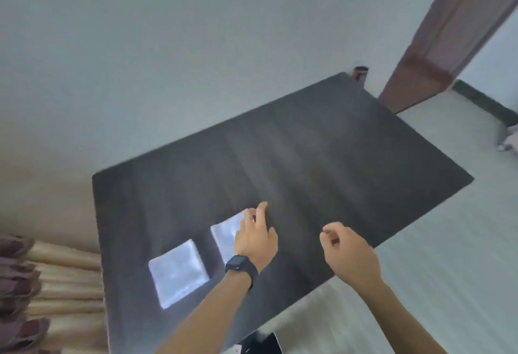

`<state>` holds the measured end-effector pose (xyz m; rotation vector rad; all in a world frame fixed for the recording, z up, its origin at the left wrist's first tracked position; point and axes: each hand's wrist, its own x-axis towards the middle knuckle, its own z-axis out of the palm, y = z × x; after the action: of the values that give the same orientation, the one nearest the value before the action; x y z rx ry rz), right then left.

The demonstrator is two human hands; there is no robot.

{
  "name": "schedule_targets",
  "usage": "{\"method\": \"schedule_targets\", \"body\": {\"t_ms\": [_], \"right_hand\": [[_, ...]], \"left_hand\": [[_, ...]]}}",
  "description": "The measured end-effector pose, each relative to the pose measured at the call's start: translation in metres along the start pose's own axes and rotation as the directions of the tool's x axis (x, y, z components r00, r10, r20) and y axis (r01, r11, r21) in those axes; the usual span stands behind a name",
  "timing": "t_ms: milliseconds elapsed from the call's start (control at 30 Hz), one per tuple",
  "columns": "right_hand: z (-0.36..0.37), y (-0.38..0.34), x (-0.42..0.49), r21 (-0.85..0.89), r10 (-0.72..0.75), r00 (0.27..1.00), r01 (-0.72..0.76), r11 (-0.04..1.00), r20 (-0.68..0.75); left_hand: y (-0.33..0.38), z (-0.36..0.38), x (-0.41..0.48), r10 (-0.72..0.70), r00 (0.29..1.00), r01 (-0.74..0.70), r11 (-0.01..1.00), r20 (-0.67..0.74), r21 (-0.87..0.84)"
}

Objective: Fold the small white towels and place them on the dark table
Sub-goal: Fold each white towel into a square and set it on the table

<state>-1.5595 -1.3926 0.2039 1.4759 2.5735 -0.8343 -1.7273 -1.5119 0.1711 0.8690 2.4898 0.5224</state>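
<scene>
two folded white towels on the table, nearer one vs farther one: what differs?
The nearer towel lies fully in view with nothing on it; the farther towel is partly covered by the left hand, whose fingers are straight. The nearer towel sits further left; the farther towel sits more toward the middle of the table. Shared: both are white, folded to similar squarish shapes, lying flat on the dark top with a gap between them.

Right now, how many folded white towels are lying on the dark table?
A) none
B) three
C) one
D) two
D: the table holds two folded squares, the near towel lying free and the far towel partly under the left hand.
</scene>
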Motion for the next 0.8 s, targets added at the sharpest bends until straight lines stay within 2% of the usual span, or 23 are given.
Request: {"method": "schedule_targets", "body": {"t_ms": [67, 133, 200, 300, 433, 500, 700, 800], "right_hand": [[-0.051, 0.058, -0.007, 0.007, 0.061, 0.991, -0.06, 0.998, -0.12], [-0.108, 0.125, -0.023, 0.049, 0.132, 0.96, -0.124, 0.991, -0.249], [-0.161, 0.193, -0.042, 0.095, 0.187, 0.897, -0.162, 0.982, -0.401], [-0.237, 0.291, -0.079, 0.129, 0.23, 0.758, -0.191, 0.973, -0.61], [-0.331, 0.395, -0.136, 0.171, 0.302, 0.557, -0.276, 0.946, -0.774], [-0.376, 0.44, -0.161, 0.17, 0.303, 0.466, -0.306, 0.937, -0.831], [-0.483, 0.564, -0.217, 0.208, 0.338, 0.303, -0.388, 0.898, -0.891], [-0.519, 0.626, -0.224, 0.223, 0.364, 0.262, -0.443, 0.868, -0.894]], "left_hand": [[0.086, 0.018, 0.003, 0.217, 0.974, -0.22, 0.974, 0.06, 0.053], [0.185, 0.043, -0.008, 0.427, 0.898, -0.438, 0.892, 0.107, 0.11], [0.284, 0.069, -0.024, 0.612, 0.782, -0.622, 0.763, 0.115, 0.173], [0.419, 0.106, -0.064, 0.801, 0.586, -0.802, 0.553, 0.12, 0.225], [0.566, 0.143, -0.12, 0.927, 0.346, -0.918, 0.303, 0.143, 0.256], [0.63, 0.157, -0.144, 0.954, 0.261, -0.941, 0.219, 0.144, 0.258], [0.794, 0.201, -0.192, 0.987, 0.103, -0.987, 0.087, 0.122, 0.135], [0.867, 0.237, -0.199, 0.991, 0.038, -0.996, 0.027, 0.129, 0.087]]}}
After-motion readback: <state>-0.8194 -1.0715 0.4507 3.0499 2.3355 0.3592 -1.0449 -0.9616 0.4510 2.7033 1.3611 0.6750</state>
